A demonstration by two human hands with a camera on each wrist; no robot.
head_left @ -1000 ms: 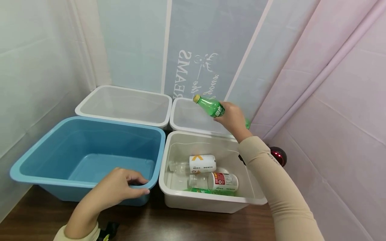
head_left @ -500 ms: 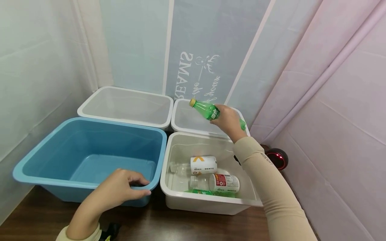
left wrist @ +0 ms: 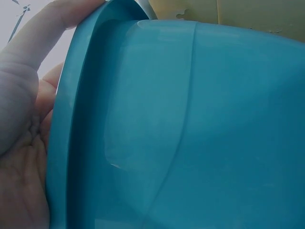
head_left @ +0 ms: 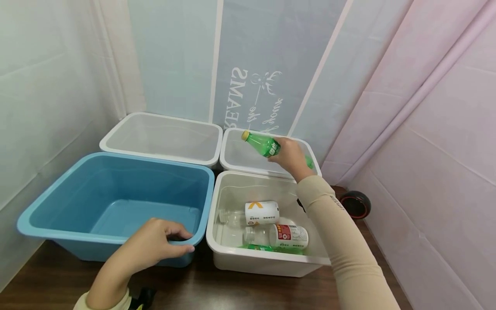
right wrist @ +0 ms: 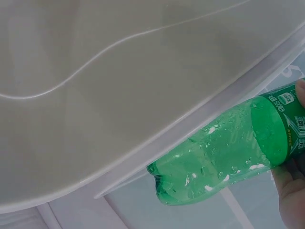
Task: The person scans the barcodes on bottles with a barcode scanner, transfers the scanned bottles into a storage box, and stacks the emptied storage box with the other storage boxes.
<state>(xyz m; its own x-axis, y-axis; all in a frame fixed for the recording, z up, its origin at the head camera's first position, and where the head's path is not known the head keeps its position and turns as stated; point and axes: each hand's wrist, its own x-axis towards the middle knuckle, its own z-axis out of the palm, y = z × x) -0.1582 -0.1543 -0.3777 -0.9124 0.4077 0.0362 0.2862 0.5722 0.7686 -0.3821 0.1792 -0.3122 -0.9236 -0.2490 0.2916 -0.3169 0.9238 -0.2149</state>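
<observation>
I read the step in hand as carrying the bottle (head_left: 260, 144) across the back right bin (head_left: 238, 153). It shows slantwise over that bin, cap toward the bin's left edge and base toward its right edge. How high it hangs above the rim I can't tell; in the right wrist view its base appears beside a bin's edge.

To my eye, the next move calls for a firm grip and a clear path for that base past the rim, with the fingers loosened only where the bottle can rest safely.

The right hand (head_left: 290, 157) wraps the bottle at its label, thumb on one side and fingers on the other, so the fingers are closed around it rather than spread. I have that arm stretched from the table's (head_left: 217, 290) near right corner over the right side of the front bin (head_left: 263, 267), where other bottles (head_left: 261, 212) lie.

The left hand (head_left: 159, 241) is bent at the wrist and pinches the blue tub's (head_left: 73, 236) rim by its front right corner, thumb outside, fingers hooked inside. I judge it to be steadying.
</observation>
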